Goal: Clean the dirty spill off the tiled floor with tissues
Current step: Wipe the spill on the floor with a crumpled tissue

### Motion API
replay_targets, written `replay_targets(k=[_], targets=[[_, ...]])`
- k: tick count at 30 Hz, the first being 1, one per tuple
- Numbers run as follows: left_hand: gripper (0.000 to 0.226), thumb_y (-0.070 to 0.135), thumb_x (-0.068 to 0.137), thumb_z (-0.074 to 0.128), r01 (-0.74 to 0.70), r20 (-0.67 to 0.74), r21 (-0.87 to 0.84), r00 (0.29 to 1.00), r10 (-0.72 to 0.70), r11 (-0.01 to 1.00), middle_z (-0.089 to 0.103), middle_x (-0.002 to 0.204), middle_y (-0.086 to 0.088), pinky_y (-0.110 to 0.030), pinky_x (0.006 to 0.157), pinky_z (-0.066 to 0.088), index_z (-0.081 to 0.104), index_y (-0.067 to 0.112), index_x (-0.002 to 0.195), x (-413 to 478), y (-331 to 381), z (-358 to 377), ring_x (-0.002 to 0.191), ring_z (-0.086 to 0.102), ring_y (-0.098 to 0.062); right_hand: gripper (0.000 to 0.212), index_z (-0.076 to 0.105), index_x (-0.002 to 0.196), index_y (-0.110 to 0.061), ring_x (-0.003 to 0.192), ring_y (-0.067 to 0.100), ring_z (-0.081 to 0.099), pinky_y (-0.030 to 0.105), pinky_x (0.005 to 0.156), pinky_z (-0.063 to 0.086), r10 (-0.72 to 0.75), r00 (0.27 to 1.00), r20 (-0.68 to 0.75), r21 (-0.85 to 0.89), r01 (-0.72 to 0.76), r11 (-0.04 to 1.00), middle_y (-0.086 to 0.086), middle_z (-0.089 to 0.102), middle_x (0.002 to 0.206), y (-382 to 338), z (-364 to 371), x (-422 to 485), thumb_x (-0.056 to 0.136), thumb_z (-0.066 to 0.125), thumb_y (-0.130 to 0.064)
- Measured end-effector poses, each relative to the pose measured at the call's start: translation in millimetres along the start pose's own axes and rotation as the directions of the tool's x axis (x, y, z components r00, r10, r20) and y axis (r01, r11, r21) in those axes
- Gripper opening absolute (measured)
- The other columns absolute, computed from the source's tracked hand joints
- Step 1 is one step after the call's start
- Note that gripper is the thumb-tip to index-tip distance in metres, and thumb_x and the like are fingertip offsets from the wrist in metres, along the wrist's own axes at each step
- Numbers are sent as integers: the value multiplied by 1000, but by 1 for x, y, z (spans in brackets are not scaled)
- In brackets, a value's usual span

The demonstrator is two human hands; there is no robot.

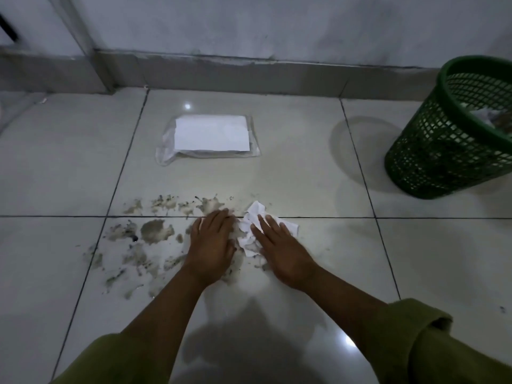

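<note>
1. The left hand lay palm down on the tiled floor, fingers straight and close together, gripping nothing. Its fingertips pressed at the near right end of the spill and against the left edge of the crumpled white tissue.
2. The right hand was also flat, fingers straight and slightly spread, pressing down on the right half of the same tissue. No finger curled round it.
3. The tissue sat between the two hands, straddling the dark grout line that ran left to right across the floor.
4. How much tissue lay under either palm could not be made out. A pale sliver showed at the left hand's outer edge, but whether it was tissue or floor was unclear.
5. The green mesh basket at far right was cut off by the frame edge. Some pale crumpled paper showed inside it, too dim to identify.
6. Both olive sleeves were cut off at the bottom edge.
7. The tissue wad's long axis ran roughly away from the person, with a flap sticking out to the right.
8. The spill, grey-brown blotches, stretched leftward from the left hand, across the grout line.
9. A flat pack of tissues lay beyond the hands, well apart, its long side running left to right.
</note>
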State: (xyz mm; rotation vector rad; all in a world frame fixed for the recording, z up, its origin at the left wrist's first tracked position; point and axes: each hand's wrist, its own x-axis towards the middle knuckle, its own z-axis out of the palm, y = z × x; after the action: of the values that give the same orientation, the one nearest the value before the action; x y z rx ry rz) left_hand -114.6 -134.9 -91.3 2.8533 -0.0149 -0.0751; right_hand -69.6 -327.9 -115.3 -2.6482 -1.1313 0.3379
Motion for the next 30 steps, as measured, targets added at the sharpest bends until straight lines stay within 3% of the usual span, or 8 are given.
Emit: replay_targets(k=[3, 6, 11, 14, 21, 24, 27, 30], targets=[[63, 36, 79, 27, 10, 23, -13, 1000, -9, 1000, 52, 135, -15, -53, 106, 27, 52, 5, 127, -2, 0, 0, 128, 45, -33, 57, 32, 141, -8, 138, 29, 21, 44, 111, 18, -102, 994, -39, -7, 102, 995, 13, 30, 150, 11, -3, -19, 84, 29, -9], [64, 37, 79, 24, 8, 28, -22, 1000, -8, 1000, 51, 136, -15, -54, 107, 24, 52, 5, 127, -4, 2, 0, 130, 42, -33, 51, 39, 139, -11, 140, 15, 19, 16, 115, 8, -91, 993, -72, 99, 97, 990, 3, 26, 149, 25, -15, -42, 89, 33, -3], [69, 39, 79, 18, -7, 3, -52, 1000, 7, 999, 45, 141, -13, -51, 111, 18, 49, 6, 131, -6, 11, -1, 134, 35, -32, 38, 47, 134, -29, 135, 10, 35, 33, 117, 23, 401, 913, -82, 586, -281, 760, -9, 40, 145, 30, -37, -56, 96, 45, -26], [73, 41, 76, 14, -13, 11, -69, 1000, 14, 998, 42, 144, -11, -50, 113, 14, 46, 8, 134, -8, 19, 1, 137, 30, -29, 41, 42, 137, -11, 141, 26, 27, 33, 116, 16, 493, 849, -191, 425, -381, 821, 11, 32, 150, 32, -39, -56, 97, 35, -7], [69, 38, 77, 17, -16, 27, -65, 999, 17, 998, 44, 143, -12, -51, 112, 15, 47, 8, 133, -8, 22, 6, 136, 33, -30, 56, -4, 146, -2, 143, 34, -13, 42, 116, -6, 533, 845, -41, 95, -528, 844, 22, -13, 154, 20, -16, -55, 100, 25, -15], [68, 37, 78, 18, -6, 18, -72, 1000, 7, 997, 46, 141, -12, -52, 111, 17, 48, 8, 132, -6, 22, 8, 135, 35, -30, 55, 3, 145, 3, 143, 40, -3, 48, 116, 4, 557, 830, -24, 82, -554, 828, 27, -5, 153, 19, -15, -53, 96, 25, -9], [67, 36, 78, 20, -23, 11, -68, 1000, 23, 997, 47, 140, -13, -53, 110, 20, 50, 7, 130, -1, 26, 6, 134, 37, -32, 54, 38, 132, 12, 128, 51, 35, 61, 98, 39, 449, 893, 10, 67, -449, 891, 36, 35, 139, 14, -6, -46, 83, 24, -8], [68, 37, 78, 17, -35, 13, -41, 999, 36, 999, 46, 141, -13, -52, 111, 19, 48, 7, 131, 2, 30, 4, 134, 36, -31, 63, 30, 138, 9, 135, 48, 15, 52, 113, 10, 275, 961, 24, 141, -276, 951, 30, 20, 147, -12, 2, -39, 82, 12, -13]])
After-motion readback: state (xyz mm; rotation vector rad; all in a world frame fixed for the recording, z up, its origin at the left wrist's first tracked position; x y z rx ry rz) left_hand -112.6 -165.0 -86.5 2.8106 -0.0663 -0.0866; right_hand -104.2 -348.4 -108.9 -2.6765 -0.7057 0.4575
